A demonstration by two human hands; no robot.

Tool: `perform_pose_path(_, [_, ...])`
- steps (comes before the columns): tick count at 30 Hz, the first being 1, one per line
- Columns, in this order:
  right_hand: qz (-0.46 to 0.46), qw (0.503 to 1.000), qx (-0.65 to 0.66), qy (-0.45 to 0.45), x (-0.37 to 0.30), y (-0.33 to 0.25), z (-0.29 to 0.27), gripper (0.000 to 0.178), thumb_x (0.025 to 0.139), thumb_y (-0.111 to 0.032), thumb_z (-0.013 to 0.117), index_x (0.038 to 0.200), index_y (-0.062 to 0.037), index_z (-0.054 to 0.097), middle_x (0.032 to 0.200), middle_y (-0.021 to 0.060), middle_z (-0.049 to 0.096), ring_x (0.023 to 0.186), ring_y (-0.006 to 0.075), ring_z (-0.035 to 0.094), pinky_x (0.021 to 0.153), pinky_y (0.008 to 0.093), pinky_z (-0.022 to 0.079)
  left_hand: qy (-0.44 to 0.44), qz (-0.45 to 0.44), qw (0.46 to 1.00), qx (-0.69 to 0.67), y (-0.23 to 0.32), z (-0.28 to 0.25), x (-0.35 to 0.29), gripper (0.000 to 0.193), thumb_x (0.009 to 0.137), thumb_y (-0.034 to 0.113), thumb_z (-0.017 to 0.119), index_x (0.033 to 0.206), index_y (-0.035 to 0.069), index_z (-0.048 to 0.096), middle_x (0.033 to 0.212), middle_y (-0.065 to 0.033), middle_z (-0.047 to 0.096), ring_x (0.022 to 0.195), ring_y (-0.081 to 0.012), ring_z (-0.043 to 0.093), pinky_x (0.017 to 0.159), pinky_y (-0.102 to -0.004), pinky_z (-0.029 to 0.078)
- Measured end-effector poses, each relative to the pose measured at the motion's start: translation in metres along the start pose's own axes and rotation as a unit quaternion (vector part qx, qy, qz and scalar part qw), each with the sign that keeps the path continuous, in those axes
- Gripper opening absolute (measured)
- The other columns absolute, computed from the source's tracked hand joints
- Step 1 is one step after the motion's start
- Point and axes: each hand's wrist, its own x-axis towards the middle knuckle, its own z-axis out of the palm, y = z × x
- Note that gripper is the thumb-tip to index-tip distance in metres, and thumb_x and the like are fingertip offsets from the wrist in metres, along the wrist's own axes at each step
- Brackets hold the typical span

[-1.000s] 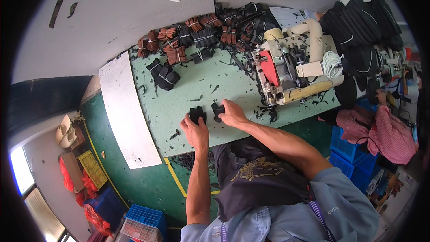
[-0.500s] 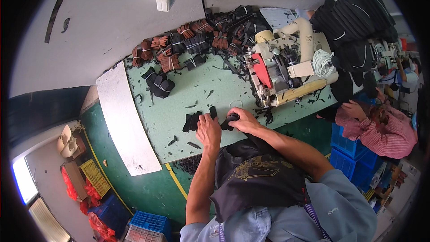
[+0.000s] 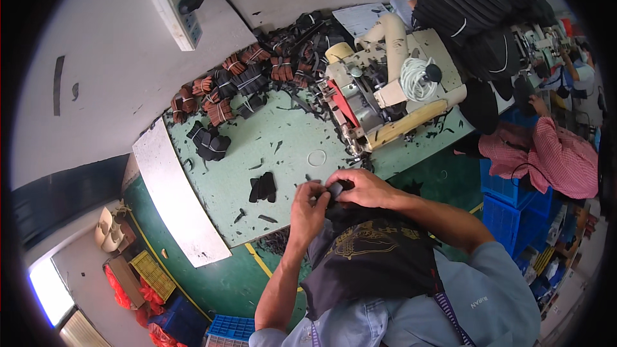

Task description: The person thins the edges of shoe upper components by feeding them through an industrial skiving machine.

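Observation:
Close to my body, both hands meet over the table's front edge around a small stack of black strip pieces (image 3: 335, 189). My right hand (image 3: 366, 187) is closed around the stack from the right. The fingers of my left hand (image 3: 308, 211) pinch at its left end. To the left, a small loose pile of black pieces (image 3: 262, 187) lies on the green tabletop (image 3: 241, 154). A thin white band (image 3: 316, 158) rests as a ring beyond my hands. Farther left sits a tied bundle of black pieces (image 3: 209, 141).
Tied reddish-brown bundles (image 3: 218, 110) line the wall. A machine with a beige hose (image 3: 393, 45) and coiled white cord (image 3: 418, 80) stands right. A white board (image 3: 180, 196) edges the table's left. Blue crates (image 3: 514, 209) and a person in a checked shirt (image 3: 553, 157) are at right.
My left hand has left the loose black pile and come to the strips in my right hand. Both hands are drawn nearer my body. The view has turned somewhat.

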Motion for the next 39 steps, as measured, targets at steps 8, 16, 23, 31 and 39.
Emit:
perform_pose_path(8, [0.057,0.985,0.156,-0.039,-0.08,0.035,-0.036,0.043,0.087,-0.01,0.061,0.128,-0.0015,0.054,0.108,0.0094,0.065,0.099,0.0132,0.06,0.086,0.0261,0.048,-0.058,0.101,0.986,0.123,0.037,0.054,-0.046,0.028,0.087,0.018,0.066,0.113,0.009,0.067,0.095,-0.0124,0.068,0.077,-0.0253,0.065,0.073,-0.0314,0.052])
perform_pose_path(16, [0.017,0.999,0.033,0.019,-0.106,0.052,-0.068,0.039,0.089,-0.013,0.059,0.126,-0.0012,0.056,0.105,0.0111,0.064,0.091,0.0125,0.06,0.081,0.026,0.048,-0.122,0.023,0.99,0.068,0.039,0.102,-0.044,0.034,0.088,0.018,0.064,0.121,0.01,0.063,0.102,-0.0148,0.067,0.091,-0.0282,0.064,0.082,-0.0338,0.05])
perform_pose_path(23, [-0.006,0.959,0.247,0.138,-0.057,0.047,-0.083,0.024,0.09,-0.007,0.058,0.112,0.0036,0.054,0.101,0.0135,0.058,0.082,0.0174,0.064,0.071,0.0292,0.055,-0.124,-0.053,0.975,-0.174,0.067,0.092,0.026,0.033,0.091,0.005,0.06,0.124,0.002,0.06,0.097,-0.0045,0.065,0.078,-0.0086,0.059,0.072,-0.0235,0.049])
perform_pose_path(31, [-0.087,0.964,-0.133,0.211,-0.028,0.044,-0.136,0.016,0.087,-0.009,0.063,0.094,0.0026,0.054,0.088,0.0149,0.064,0.073,0.0278,0.066,0.063,0.0365,0.052,-0.136,-0.073,0.988,-0.019,0.099,0.059,0.097,0.026,0.088,0.017,0.065,0.105,-0.003,0.065,0.068,-0.0015,0.06,0.058,-0.0068,0.052,0.052,-0.0218,0.039])
perform_pose_path(39, [-0.173,0.907,-0.267,0.277,-0.025,0.042,-0.17,0.022,0.083,-0.01,0.065,0.101,-0.0005,0.057,0.09,0.0127,0.061,0.08,0.0304,0.06,0.071,0.04,0.048,-0.029,-0.089,0.995,0.028,0.087,0.035,0.119,0.024,0.087,0.022,0.066,0.098,0.001,0.069,0.062,0.0006,0.056,0.053,-0.0054,0.047,0.048,-0.0223,0.035])
